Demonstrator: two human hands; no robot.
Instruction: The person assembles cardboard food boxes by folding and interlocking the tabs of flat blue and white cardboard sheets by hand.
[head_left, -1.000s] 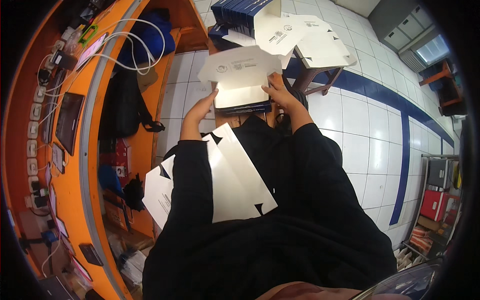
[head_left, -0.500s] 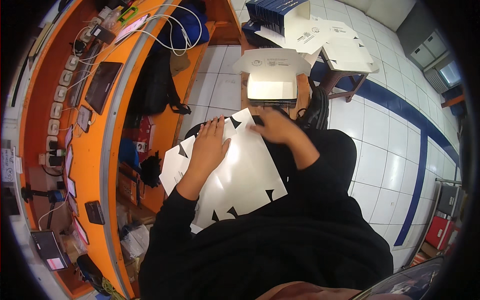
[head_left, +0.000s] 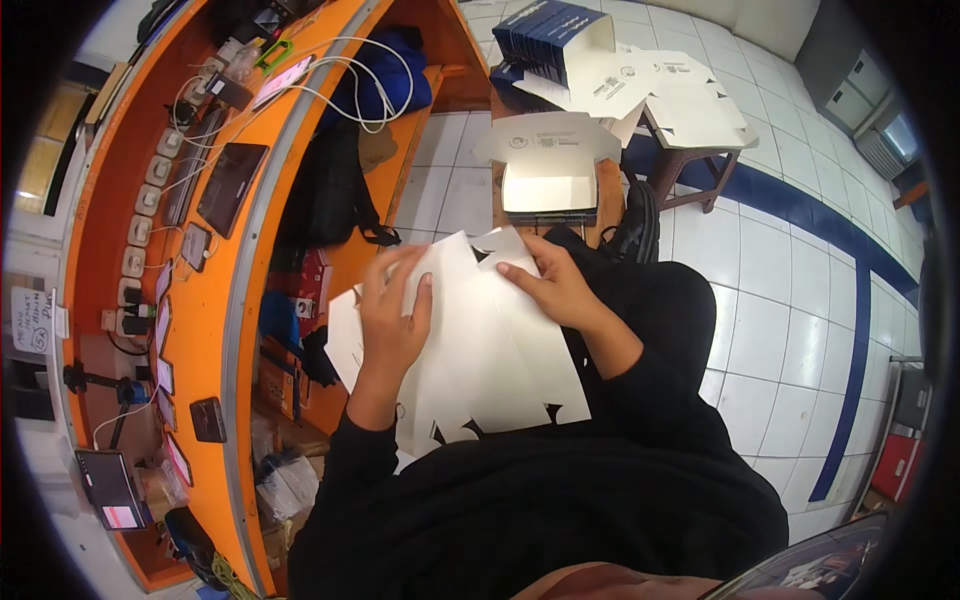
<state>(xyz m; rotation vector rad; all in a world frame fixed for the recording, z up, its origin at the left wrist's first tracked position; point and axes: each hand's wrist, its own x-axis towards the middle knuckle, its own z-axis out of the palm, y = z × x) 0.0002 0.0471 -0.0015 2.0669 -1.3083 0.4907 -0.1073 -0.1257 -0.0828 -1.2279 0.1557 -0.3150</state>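
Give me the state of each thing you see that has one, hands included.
White cardboard: spread out, not formed into a box
Left hand: against the cardboard, fingers blurred
Right hand: pinching the cardboard's far edge
Box ahead: open, lid raised
Blue boxes: stacked
Far cardboard pieces: lying flat
Large tablet: screen dark
Pink-screened phone: lit

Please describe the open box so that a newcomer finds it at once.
Start at the orange desk on the left and go right to the black shoe. The open box sits just left of it; unlike the dark-blue boxes farther away, it mainly shows its white inside.
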